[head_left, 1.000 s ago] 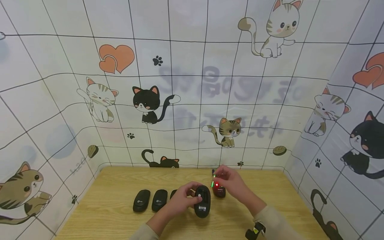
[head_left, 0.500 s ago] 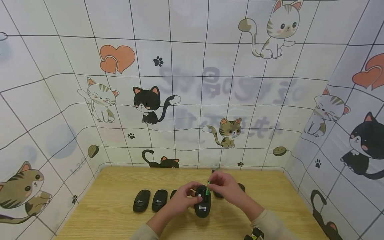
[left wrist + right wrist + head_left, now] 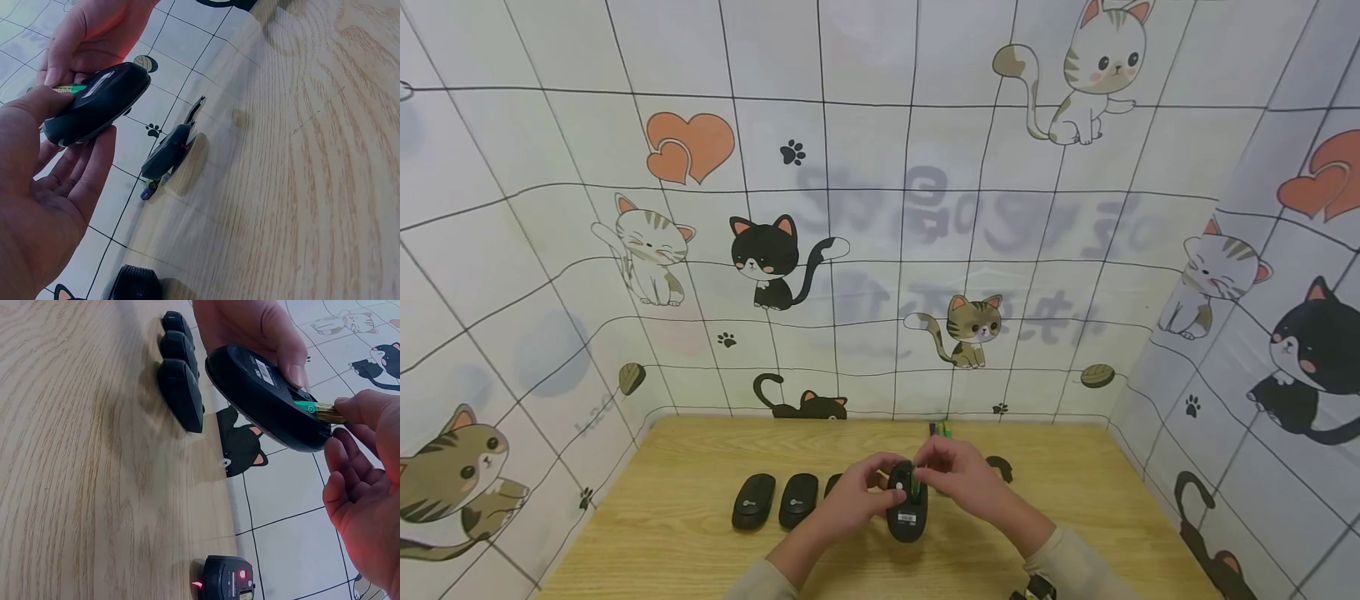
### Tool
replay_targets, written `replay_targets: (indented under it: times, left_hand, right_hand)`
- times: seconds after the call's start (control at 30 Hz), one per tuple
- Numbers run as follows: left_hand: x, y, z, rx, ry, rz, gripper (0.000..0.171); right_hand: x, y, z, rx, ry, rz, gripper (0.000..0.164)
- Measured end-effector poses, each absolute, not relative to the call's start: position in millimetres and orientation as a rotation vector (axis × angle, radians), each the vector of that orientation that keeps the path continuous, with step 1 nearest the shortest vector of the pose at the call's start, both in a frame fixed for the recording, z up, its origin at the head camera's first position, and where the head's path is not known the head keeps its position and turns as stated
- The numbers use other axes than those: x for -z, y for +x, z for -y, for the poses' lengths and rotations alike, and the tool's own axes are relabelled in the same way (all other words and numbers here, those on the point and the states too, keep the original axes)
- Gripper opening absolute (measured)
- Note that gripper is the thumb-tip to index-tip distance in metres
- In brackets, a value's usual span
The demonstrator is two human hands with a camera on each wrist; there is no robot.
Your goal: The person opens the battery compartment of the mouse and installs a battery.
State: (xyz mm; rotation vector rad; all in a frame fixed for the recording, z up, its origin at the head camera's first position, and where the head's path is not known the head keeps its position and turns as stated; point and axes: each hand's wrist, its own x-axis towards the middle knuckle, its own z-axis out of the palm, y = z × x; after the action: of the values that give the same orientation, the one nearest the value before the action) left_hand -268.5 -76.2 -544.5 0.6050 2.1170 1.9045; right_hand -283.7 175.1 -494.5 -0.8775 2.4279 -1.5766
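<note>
My left hand [image 3: 857, 497] grips a black computer mouse [image 3: 907, 525] with its labelled underside turned up, thumb across the near edge. In the right wrist view the mouse [image 3: 250, 394] is held off the table, tilted, with its battery slot uncovered. My right hand [image 3: 962, 478] pinches a green and gold battery [image 3: 314, 409] by its gold end. The battery's green end sits in the slot, the other end still raised between thumb and finger. In the left wrist view the battery [image 3: 67, 89] is partly covered by fingers.
Several black mice stand upright in a row at the left, one mouse [image 3: 753, 502] outermost. Behind my right hand, another mouse [image 3: 228, 578] lies underside up with a red light on. A dark flat piece [image 3: 1000, 467] and small batteries [image 3: 942, 429] lie farther back, near the printed wall.
My right hand has come left from above the red-lit mouse, bringing the battery to the held mouse and lowering its end into the slot. The left hand keeps its place.
</note>
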Motion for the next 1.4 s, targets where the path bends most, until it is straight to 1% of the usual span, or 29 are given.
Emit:
replay_targets:
  times: [0.27,0.6,0.87,1.03,1.27,1.4]
  left_hand:
    - [544.0,-269.6,76.1,-1.915,0.63,-2.123,0.042]
    - [543.4,-268.6,73.0,-1.954,0.603,-2.136,0.041]
    - [543.9,-268.5,73.0,-1.953,0.597,-2.212,0.042]
    - [545.0,-268.5,72.9,-1.95,0.593,-2.262,0.042]
    - [543.5,-267.5,73.5,-1.974,0.565,-2.228,0.043]
    - [542.7,-268.0,72.5,-1.99,0.568,-2.209,0.041]
  right_hand:
    - [501.3,-285.1,-174.7,1.582,-0.927,-2.453,0.004]
    - [507.6,-283.2,-172.8,1.646,-0.964,-2.421,0.005]
    - [510.3,-277.4,-171.6,1.661,-0.914,-2.41,0.006]
    - [513.3,-276.9,-169.7,1.696,-0.944,-2.42,0.008]
    - [517.1,-276.9,-168.0,1.72,-0.949,-2.42,0.004]
    - [518.0,-277.1,-167.5,1.73,-0.936,-2.446,0.007]
